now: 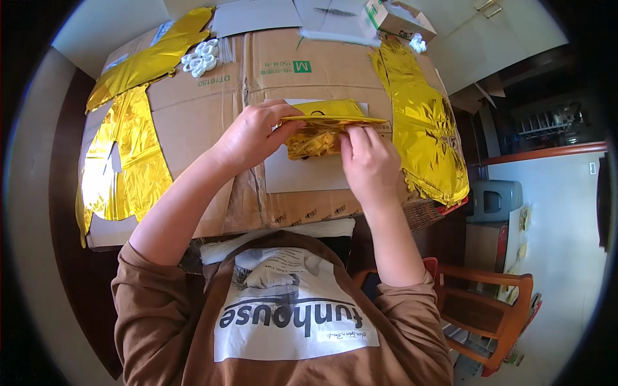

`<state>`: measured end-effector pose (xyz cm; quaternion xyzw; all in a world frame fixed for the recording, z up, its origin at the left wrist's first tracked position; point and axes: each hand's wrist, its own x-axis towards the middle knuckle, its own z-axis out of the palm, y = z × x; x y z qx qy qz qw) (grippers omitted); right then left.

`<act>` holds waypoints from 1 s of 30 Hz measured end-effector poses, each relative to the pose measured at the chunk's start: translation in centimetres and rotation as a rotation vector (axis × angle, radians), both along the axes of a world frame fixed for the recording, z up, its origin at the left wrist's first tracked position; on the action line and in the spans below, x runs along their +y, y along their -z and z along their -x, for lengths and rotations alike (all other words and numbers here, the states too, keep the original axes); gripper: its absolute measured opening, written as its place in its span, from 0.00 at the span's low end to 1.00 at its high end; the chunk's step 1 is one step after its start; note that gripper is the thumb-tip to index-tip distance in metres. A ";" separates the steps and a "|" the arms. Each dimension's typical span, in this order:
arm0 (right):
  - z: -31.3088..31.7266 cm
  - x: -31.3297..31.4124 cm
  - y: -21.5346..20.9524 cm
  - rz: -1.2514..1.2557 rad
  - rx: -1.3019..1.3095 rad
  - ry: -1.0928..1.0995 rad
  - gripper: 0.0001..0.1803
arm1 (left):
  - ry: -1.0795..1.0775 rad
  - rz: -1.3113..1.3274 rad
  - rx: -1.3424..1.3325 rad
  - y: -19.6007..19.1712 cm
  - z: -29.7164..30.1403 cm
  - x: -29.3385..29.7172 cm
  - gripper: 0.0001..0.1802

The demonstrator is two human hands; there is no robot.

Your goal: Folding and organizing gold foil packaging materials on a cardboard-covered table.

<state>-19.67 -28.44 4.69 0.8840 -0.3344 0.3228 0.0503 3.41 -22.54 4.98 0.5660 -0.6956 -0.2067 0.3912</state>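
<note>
Both of my hands are over a white sheet (290, 177) on the cardboard. Between them is a folded, shiny gold foil piece (331, 110) that looks like a flat balloon. Its upper edge is raised, and a crumpled part hangs below. My left hand (257, 132) is closed on its left end, thumb below and fingers above. At the right end my right hand (370, 157) pinches the underside of the foil; its fingertips are partly hidden.
Large cardboard (193, 116) covers the table. Flat gold foil balloons (132, 148) lie on the left, and a stack of gold foil (421, 122) lies on the right. White coiled bundles (201, 59) and a small open box (402, 22) are at the back. A wooden chair (479, 309) stands right.
</note>
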 end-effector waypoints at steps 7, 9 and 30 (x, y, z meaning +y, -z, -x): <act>-0.6 0.9 3.5 -0.215 -0.047 0.089 0.08 | -0.014 -0.018 0.022 -0.1 0.1 0.0 0.10; -0.6 1.7 3.0 -0.484 -0.195 0.066 0.09 | -0.015 -0.021 0.032 -0.1 0.0 -0.1 0.10; -1.7 2.2 4.9 -0.169 0.059 -0.137 0.30 | 0.016 0.064 -0.040 0.2 0.2 -0.2 0.10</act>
